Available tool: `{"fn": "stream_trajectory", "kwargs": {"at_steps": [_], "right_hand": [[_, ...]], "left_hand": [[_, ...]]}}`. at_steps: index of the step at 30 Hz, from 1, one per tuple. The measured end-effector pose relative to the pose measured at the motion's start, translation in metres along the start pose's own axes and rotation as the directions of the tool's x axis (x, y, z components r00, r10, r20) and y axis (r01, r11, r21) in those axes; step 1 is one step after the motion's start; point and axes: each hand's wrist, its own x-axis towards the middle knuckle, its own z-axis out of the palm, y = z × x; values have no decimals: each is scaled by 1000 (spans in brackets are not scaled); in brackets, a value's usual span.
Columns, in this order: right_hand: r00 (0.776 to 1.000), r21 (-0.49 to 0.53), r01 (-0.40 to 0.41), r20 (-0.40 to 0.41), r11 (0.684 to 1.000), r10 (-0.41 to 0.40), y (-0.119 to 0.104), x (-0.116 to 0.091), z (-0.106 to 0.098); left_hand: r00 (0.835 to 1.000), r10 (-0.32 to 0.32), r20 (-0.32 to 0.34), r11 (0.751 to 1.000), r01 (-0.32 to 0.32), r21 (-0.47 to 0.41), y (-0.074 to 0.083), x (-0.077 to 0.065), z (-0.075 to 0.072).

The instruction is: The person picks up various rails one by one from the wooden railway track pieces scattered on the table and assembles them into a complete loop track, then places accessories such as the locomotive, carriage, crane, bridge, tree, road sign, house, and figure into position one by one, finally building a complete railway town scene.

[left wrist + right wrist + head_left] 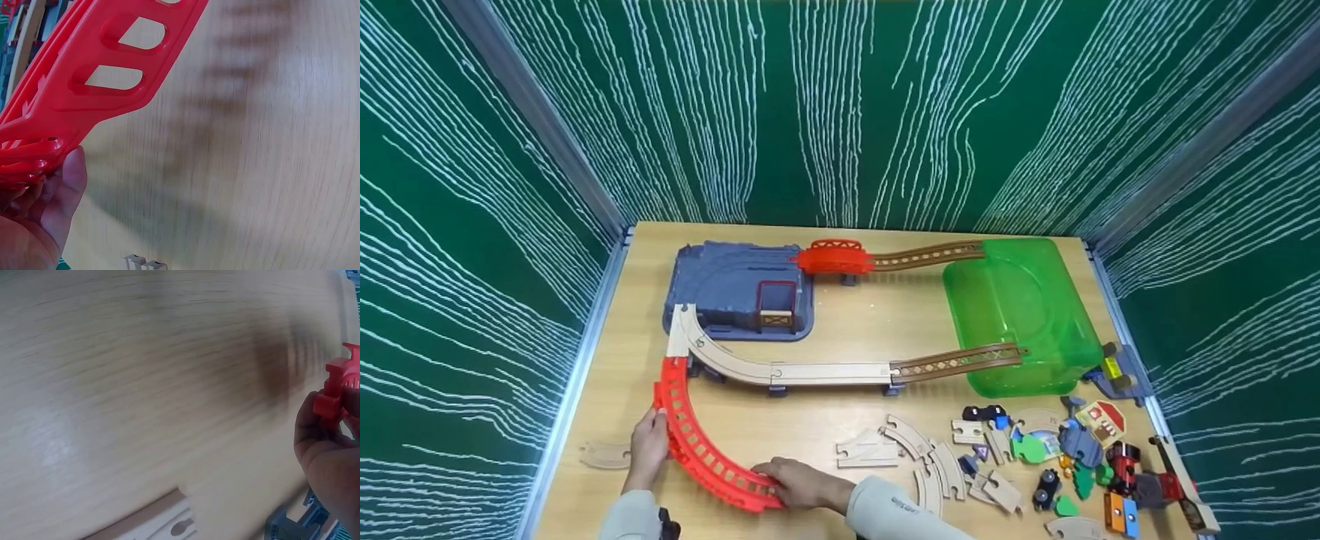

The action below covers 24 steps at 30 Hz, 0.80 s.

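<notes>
A long curved red toy train track piece point(701, 446) is held above the table by both hands. My left hand point(649, 442) grips its outer side near the far end; in the left wrist view the thumb point(75, 169) presses against the red plastic. At the near end, my right hand point(802, 482) pinches the piece, and the right wrist view shows the red tip point(332, 396) between thumb and fingers. The far red end meets a wooden switch track point(680, 330) on a raised layout; whether they are joined I cannot tell.
The switch track adjoins a grey plastic base point(727, 277). A red bridge point(834, 259), brown ramps and a straight wooden track point(831, 373) lead to a green upturned bin point(1027, 315). Loose wooden tracks point(949, 465), trains and small toys lie at the right. One curved track point(606, 454) lies left.
</notes>
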Motion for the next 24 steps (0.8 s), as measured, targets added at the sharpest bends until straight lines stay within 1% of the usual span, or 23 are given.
{"fn": "stream_trajectory", "kwargs": {"at_steps": [4,6,10,14,18,24], "right_hand": [[1000,-2,0,12,1000,0,0,4,3],[1000,-2,-14,13,1000,14,0,7,5],[999,-2,-35,14,999,35,1,12,8],[998,30,-49,36,998,48,1,15,11],[998,49,-33,46,998,31,0,16,13],[1000,21,7,9,1000,-7,0,18,18]], "left_hand": [[1000,16,5,999,-16,51,-3,6,1],[1000,-2,18,999,1,40,-3,9,1],[1000,-15,26,1000,14,27,-4,12,0],[999,-24,31,999,23,36,-6,12,-1],[999,-21,32,998,19,53,-8,13,-4],[1000,-17,18,999,16,51,-9,16,-5]]}}
